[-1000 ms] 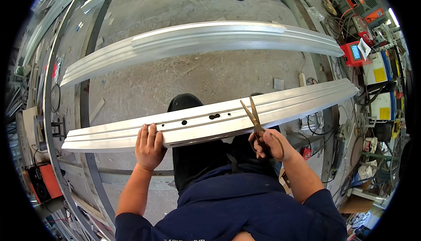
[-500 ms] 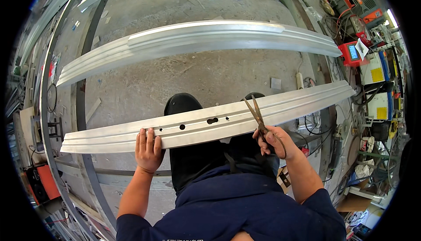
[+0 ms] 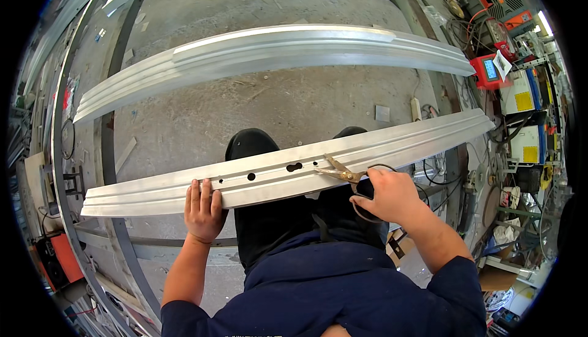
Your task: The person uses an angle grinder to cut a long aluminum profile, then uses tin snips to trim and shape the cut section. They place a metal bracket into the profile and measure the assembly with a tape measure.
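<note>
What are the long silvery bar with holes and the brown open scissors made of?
The long, silvery, grooved, pierced bar: metal, probably aluminium, satin-smooth, judging by its pale, soft shine. The brownish open scissors: likely steel, dull, perhaps rusty, since they look brown with little shine.

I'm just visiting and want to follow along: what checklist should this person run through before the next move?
1. Near metal bar steadied: ok; the left hand lies on it, left of the holes.
2. Scissors in hand: ok; the right hand holds them by the handles.
3. Blades closed: not ok; they stand apart, tips toward the left.
4. Left fingers away from the blades: ok; the holes lie between.
5. Blades touching the bar: cannot tell from this overhead view.
6. Far metal bar apart from both hands: ok.
</note>
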`<state>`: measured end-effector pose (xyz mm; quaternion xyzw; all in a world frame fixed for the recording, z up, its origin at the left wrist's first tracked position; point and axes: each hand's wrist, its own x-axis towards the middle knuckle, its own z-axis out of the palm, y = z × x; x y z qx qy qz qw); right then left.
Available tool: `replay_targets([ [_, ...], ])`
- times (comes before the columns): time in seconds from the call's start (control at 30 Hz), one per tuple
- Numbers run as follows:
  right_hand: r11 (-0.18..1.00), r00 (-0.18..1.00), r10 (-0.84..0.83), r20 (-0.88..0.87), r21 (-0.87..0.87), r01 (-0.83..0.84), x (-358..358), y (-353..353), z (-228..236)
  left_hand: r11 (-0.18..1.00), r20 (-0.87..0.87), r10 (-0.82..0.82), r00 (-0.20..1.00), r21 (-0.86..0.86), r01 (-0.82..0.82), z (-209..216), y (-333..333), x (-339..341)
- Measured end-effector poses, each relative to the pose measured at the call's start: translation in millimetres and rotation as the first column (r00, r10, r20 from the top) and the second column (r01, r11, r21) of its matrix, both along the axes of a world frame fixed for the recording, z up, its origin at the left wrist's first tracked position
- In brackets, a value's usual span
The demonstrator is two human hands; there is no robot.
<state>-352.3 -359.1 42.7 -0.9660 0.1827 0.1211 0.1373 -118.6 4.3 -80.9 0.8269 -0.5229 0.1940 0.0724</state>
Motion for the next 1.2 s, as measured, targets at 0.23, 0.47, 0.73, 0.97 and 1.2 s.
replay_targets([
  [0.23, 0.990, 0.987, 0.027, -0.157, -0.134, -0.049, 0.5, 10.9, -2.6, 1.000, -0.005, 0.001, 1.000, -0.006, -0.001, -2.0, 0.4, -0.9],
  [0.47, 0.966, 0.973, -0.143, -0.184, -0.240, 0.096, 1.3, 0.3, 0.6, 1.000, -0.015, -0.013, 1.000, -0.021, 0.013, -1.6, -0.2, 0.9],
  [0.73, 0.963, 0.964, -0.265, -0.036, 0.032, 0.266, -6.8, -15.0, 30.5, 0.999, 0.022, 0.003, 1.000, -0.039, -0.002, -14.7, 7.6, -3.7],
  [0.97, 0.993, 0.999, 0.028, -0.024, -0.112, -0.031, -18.3, 9.5, -15.7, 0.998, 0.040, 0.000, 0.999, -0.066, 0.003, -20.0, 6.2, -7.1],
  [1.2, 0.981, 0.997, -0.075, -0.014, -0.178, 0.071, -7.7, 9.8, -18.1, 0.998, 0.033, 0.015, 0.999, -0.063, -0.013, -14.0, 5.3, -5.1],
])
